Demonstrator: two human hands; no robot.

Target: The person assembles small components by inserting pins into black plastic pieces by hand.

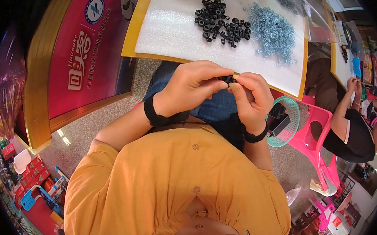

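Just off the near edge of the table, my two hands meet around a small black part (pixel 228 79). My left hand (pixel 190 86) pinches it from one side between thumb and fingertips. From the other side, the thumb and forefinger of my right hand (pixel 252 95) grip it too. Fingertips cover much of the part, so its exact kind is unclear. Beyond my hands, a loose pile of small black ring-like parts (pixel 223 24) lies on the white table mat (pixel 168 33). To its right spreads a heap of tiny clear bluish pieces (pixel 271 33).
A yellow rim (pixel 131 35) borders the table. On the right, a pink plastic stool (pixel 314 126) carries a turquoise mesh basket (pixel 290 124) holding black boxes. Another person (pixel 354 129) works at a second table farther right. A red-panelled wooden counter (pixel 84 44) stands at left.
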